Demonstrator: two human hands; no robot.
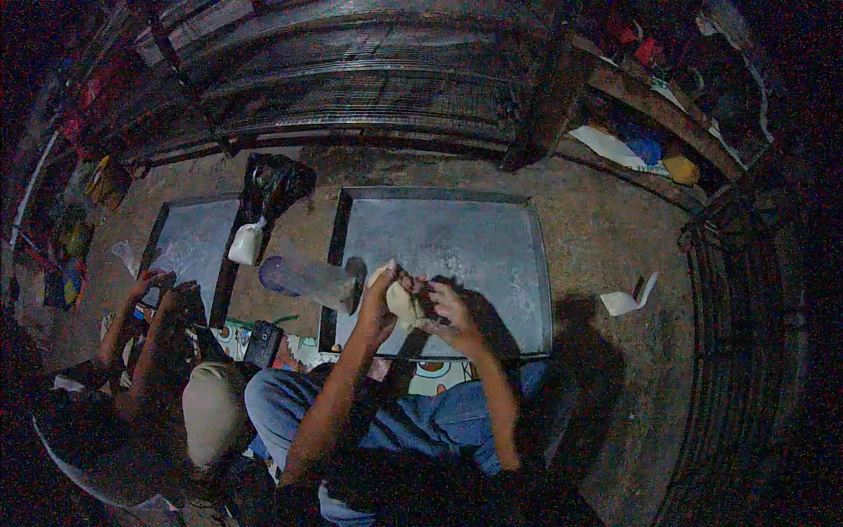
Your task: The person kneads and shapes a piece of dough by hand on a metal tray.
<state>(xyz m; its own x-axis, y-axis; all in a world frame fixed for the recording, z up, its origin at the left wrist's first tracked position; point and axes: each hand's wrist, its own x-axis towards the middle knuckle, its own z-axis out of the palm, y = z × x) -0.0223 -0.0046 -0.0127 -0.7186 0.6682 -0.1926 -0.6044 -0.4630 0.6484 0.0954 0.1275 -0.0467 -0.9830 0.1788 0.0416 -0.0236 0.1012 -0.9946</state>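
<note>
A pale, soft lump that looks like dough [403, 306] is held up between my two hands over the near part of a shallow grey metal tray [492, 230]. My left hand [381, 303] is closed around the lump's left side. On its other side, my right hand [452, 314] curves its slightly spread fingers toward it, the thumb meeting its lower end. Motion blur softens the right fingertips. Just left of the tray lies a clear plastic bag [312, 279] with a purplish end.
At the left, a co-worker's hands [162, 290] are over a second tray [195, 230]. A black plastic bag [274, 183] and a white bag [247, 243] lie between the trays. A dark phone-like device [262, 344] is near my knee; an opened white packet [622, 302] lies on the right.
</note>
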